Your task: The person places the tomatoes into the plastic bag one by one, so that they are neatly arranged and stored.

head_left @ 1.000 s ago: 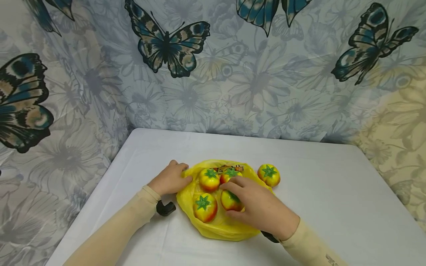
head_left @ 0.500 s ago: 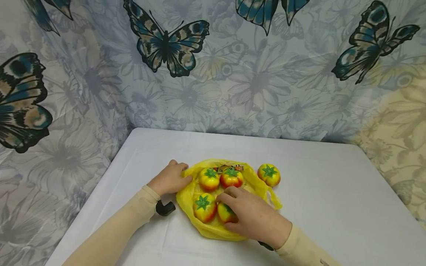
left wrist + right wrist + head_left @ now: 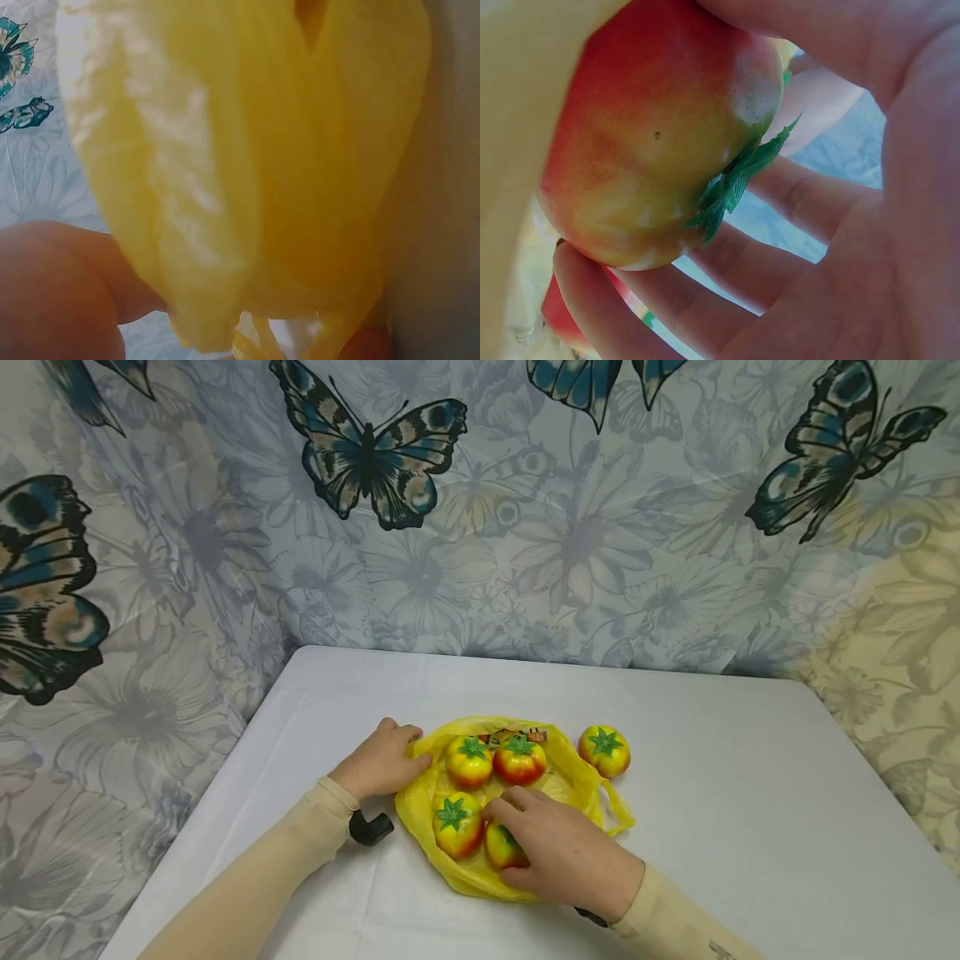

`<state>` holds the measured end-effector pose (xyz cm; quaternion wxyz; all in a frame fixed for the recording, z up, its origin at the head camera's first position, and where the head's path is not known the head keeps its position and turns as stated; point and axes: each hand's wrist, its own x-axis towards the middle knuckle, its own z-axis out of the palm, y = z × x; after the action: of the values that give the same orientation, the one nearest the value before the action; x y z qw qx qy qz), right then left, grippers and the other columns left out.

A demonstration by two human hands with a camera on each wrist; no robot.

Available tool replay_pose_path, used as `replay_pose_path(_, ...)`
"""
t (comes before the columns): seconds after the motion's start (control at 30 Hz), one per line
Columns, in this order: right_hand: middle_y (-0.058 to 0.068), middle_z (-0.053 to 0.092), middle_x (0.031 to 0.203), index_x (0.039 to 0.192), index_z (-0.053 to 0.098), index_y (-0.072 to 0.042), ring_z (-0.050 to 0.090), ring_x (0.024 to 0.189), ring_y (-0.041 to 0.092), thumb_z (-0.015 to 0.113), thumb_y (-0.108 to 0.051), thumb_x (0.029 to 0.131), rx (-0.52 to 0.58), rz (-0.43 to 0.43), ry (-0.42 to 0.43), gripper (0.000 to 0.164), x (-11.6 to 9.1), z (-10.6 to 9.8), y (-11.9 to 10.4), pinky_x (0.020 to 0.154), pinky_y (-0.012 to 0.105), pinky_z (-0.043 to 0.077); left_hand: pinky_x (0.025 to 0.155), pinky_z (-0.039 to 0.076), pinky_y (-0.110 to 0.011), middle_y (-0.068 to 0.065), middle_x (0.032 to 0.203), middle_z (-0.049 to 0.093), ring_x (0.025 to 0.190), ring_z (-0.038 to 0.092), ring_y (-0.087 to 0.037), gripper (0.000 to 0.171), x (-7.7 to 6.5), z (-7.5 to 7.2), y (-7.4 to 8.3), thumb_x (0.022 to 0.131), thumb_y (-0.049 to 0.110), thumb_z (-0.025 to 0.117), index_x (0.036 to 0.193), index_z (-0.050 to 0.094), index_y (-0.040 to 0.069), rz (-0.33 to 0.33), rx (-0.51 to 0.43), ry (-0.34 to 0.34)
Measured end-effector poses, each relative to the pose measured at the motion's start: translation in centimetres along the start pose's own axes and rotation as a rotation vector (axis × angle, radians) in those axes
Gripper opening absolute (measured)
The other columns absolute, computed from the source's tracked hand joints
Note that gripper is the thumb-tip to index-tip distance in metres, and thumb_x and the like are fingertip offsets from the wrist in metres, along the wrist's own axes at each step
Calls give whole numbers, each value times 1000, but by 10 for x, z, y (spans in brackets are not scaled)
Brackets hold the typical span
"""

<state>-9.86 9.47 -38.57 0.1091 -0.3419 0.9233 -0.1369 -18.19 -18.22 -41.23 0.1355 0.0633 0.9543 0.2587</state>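
A yellow plastic bag lies opened out on the table, its rim spread wide. My left hand holds the bag's left edge; in the left wrist view the yellow plastic hides most of the fingers. Inside the bag, my right hand grips a yellow-red tomato at the front, partly covered by the fingers. The right wrist view shows fingers and thumb curved round this tomato with its green leafy top. Three more tomatoes sit in the bag: front left, back left and back right.
Outside the bag, just past its right back edge, another tomato stands on the white-covered table. A bag handle loop sticks out to the right. Butterfly-printed cloth hangs behind the table.
My right hand has moved left and toward me with its tomato, beside the front left one. The back right tomato and the handle loop have come into view. My left hand stays at the bag's edge.
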Motion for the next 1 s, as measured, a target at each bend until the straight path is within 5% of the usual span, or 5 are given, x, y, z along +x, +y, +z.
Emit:
replay_pose_path(0.67,1,64,134,142,64,-19,65,111,16,89,-44,89,53,33,-22,63,-2,-6,5,100,41,61,106,55,-54,-23,136,55,108,62,-29,59,-1,0,1,106,36,63,154,57,3,0,7,2)
replay_pose_path(1.0,5,67,138,144,64,-18,71,111,22,82,-40,97,21,75,241,55,-13,-45,43,98,48,62,106,55,-55,-23,137,54,108,63,-30,59,-4,1,3,105,36,63,154,58,3,-8,-2,1)
